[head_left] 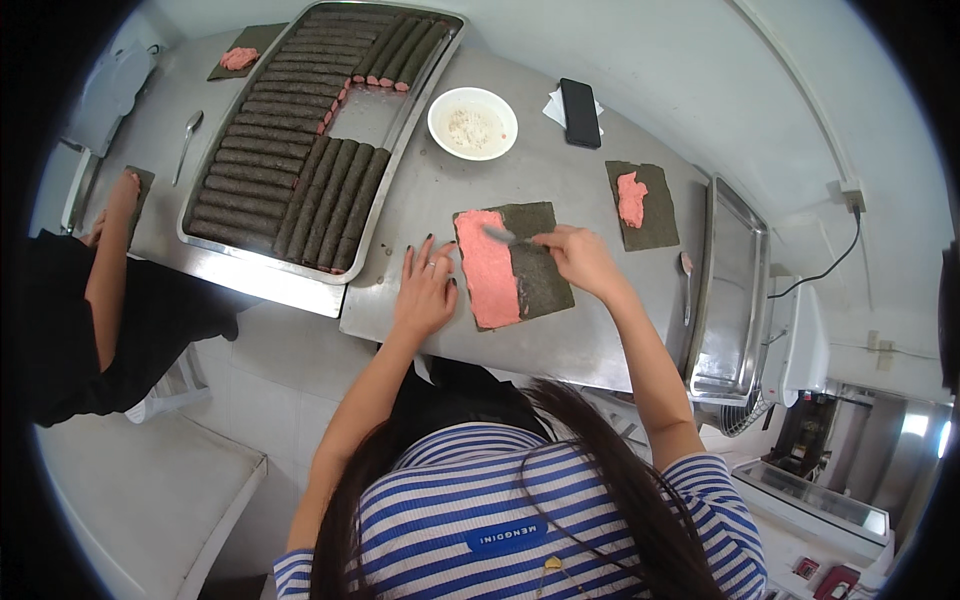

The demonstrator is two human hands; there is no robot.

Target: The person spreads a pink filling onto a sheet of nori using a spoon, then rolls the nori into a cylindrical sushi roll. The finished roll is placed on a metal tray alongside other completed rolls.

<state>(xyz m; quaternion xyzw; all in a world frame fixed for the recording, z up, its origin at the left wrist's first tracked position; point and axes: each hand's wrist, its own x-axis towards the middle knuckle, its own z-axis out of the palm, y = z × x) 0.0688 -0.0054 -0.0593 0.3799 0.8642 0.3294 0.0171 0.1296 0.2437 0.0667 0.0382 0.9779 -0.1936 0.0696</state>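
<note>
Centre of the frame: dark seaweed sheet (540,275) lying flat on the steel table (590,340), its left part covered with pink paste (488,268). Left hand (425,290) resting flat just left of the sheet, fingers spread, holding nothing, fingertips near the sheet's left edge. Right hand (580,258) over the sheet's right side, closed on the handle of a spoon (505,236) whose bowl reaches the upper edge of the pink paste.

Upper left: long steel tray (400,135) packed with dark rolls (270,150) in rows, 1 bare patch near its upper right. Right of the tray, upper centre: white bowl (473,122) with pale remains inside; just right of it a black phone (580,112) on a white napkin. Right of centre: second seaweed sheet (645,205) with a small lump of pink paste, well apart from the right hand. Far right: empty-looking steel tray (730,290), a spoon lying beside its left rim.

Left edge: another person's arm (108,255) in a dark sleeve, hand on a third sheet. Top left: fourth sheet (240,55) with paste, a spoon (187,140) below it.
</note>
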